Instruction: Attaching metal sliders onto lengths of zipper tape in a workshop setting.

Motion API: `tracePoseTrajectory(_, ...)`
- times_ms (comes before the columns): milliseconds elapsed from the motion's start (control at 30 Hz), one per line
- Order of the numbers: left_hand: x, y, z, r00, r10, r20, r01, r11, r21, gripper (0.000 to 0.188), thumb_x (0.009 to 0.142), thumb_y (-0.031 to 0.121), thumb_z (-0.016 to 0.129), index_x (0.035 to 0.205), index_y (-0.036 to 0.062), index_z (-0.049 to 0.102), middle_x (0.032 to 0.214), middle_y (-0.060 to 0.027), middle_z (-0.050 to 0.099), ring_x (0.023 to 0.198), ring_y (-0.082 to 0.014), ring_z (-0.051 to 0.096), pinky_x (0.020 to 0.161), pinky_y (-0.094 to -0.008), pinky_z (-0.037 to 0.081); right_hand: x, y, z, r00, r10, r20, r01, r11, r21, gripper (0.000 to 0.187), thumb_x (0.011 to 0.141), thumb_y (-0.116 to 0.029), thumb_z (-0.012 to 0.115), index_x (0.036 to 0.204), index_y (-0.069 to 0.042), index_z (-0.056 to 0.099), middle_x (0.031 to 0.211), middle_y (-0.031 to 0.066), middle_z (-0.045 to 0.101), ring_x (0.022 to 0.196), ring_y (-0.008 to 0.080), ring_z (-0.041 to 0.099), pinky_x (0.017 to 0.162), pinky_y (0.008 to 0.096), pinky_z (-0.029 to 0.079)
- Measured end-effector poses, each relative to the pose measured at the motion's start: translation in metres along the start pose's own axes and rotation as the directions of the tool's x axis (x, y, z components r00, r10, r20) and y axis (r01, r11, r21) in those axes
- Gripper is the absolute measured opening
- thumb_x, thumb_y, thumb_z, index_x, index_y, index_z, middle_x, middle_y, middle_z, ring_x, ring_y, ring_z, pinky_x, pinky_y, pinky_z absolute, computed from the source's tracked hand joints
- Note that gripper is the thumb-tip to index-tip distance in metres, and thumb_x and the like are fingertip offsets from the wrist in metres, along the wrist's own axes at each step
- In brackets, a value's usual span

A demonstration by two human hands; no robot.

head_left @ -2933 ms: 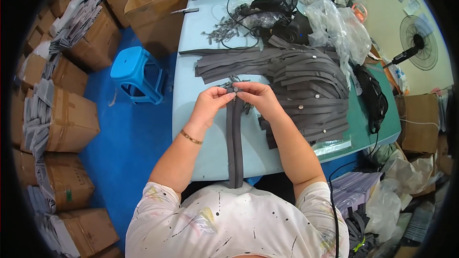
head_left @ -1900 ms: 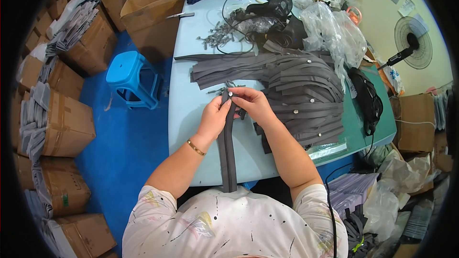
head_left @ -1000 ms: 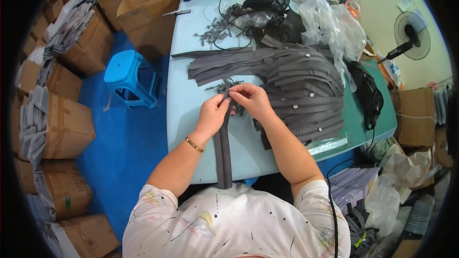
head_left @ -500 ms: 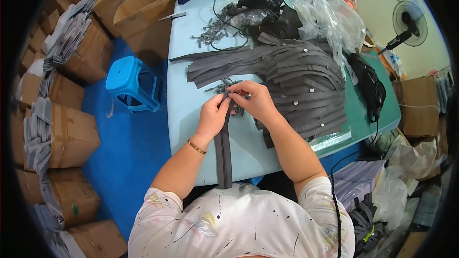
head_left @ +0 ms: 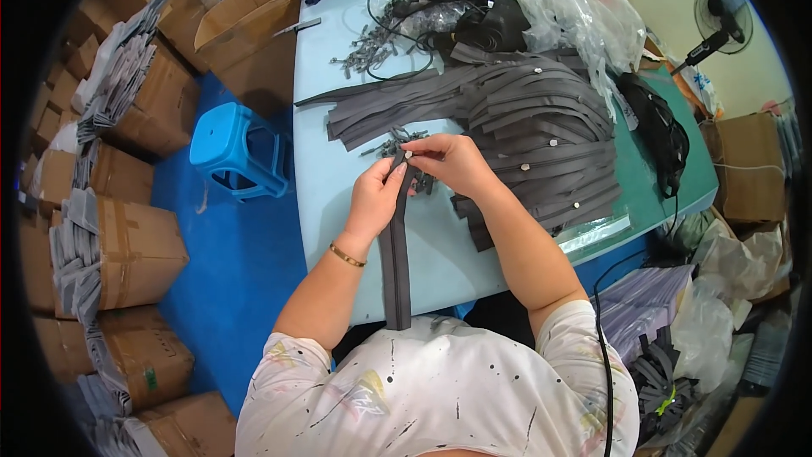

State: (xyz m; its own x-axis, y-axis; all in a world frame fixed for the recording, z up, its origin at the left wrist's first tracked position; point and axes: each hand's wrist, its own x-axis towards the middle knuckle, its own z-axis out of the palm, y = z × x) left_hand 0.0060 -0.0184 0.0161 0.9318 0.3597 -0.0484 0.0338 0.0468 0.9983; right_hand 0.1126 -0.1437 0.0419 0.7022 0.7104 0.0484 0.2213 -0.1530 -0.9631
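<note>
A dark grey zipper strip (head_left: pixel 395 271) runs from my hands down over the table's near edge towards my shirt. My left hand (head_left: pixel 378 195) is closed around its upper part, thumb on top. Thumb and forefinger of my right hand (head_left: pixel 457 165) pinch at the strip's upper end, where a small pale piece (head_left: pixel 408 155) shows; its kind is too small to tell. Just beyond my fingers lies a small heap of grey metal zipper sliders (head_left: pixel 393 142), partly hidden by my hands. To the right spreads a large stack of grey zipper strips (head_left: pixel 541 140) with several white dots.
A second pile of metal pieces (head_left: pixel 372 49) lies farther back beside black bags (head_left: pixel 486 25) and clear plastic (head_left: pixel 584 17). Left of the table (head_left: pixel 326 203) stand a blue stool (head_left: pixel 237 148) and cardboard boxes (head_left: pixel 139 245). A fan (head_left: pixel 721 21) is at the far right.
The view has shifted slightly. My right fingers have moved a little at the zipper's upper end, and the pale piece now shows there. My left hand keeps its hold.
</note>
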Motion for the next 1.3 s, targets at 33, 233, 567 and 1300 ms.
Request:
tracePoseTrajectory(33,0.000,0.000,-0.001,1.000,0.004,0.008,-0.004,1.000,0.022,0.017,0.093,0.013,0.048,0.097,-0.0007,0.059,0.081,-0.0018,0.060,0.067,-0.0078,0.057,0.063,-0.0217,0.049,0.000,0.000,-0.001,1.000,0.003,0.003,-0.003,1.000,0.000,0.021,0.079,-0.005,0.066,0.100,-0.004,0.068,0.080,0.0066,0.067,0.072,0.0078,0.061,0.065,0.0217,0.049)
tracePoseTrajectory(233,-0.001,0.000,-0.001,1.000,-0.007,0.009,0.006,0.999,0.031,0.017,0.093,0.013,0.049,0.097,-0.0004,0.059,0.080,-0.0012,0.060,0.067,-0.0076,0.056,0.062,-0.0207,0.048,-0.001,-0.001,0.001,1.000,0.017,-0.005,-0.017,1.000,-0.001,0.019,0.079,-0.005,0.066,0.099,-0.005,0.068,0.079,0.0044,0.066,0.070,0.0064,0.059,0.064,0.0210,0.048)
tracePoseTrajectory(567,-0.001,-0.005,0.000,0.999,0.041,-0.004,-0.041,0.999,-0.023,0.018,0.093,0.012,0.049,0.100,-0.0010,0.060,0.079,-0.0012,0.060,0.067,-0.0074,0.055,0.062,-0.0200,0.046,-0.002,0.003,0.004,1.000,0.005,-0.007,-0.005,0.998,0.061,0.017,0.077,-0.008,0.066,0.092,0.001,0.067,0.078,0.0095,0.068,0.071,0.0117,0.064,0.065,0.0236,0.050)
tracePoseTrajectory(1300,-0.002,0.000,0.003,0.997,-0.009,0.073,-0.003,0.988,0.156,0.017,0.092,0.011,0.050,0.099,-0.0009,0.060,0.080,-0.0012,0.060,0.068,-0.0069,0.055,0.064,-0.0204,0.045,-0.005,-0.011,-0.010,0.999,0.033,-0.001,-0.033,0.982,-0.188,0.017,0.076,-0.012,0.069,0.090,-0.002,0.069,0.075,0.0077,0.067,0.067,0.0106,0.061,0.064,0.0236,0.048)
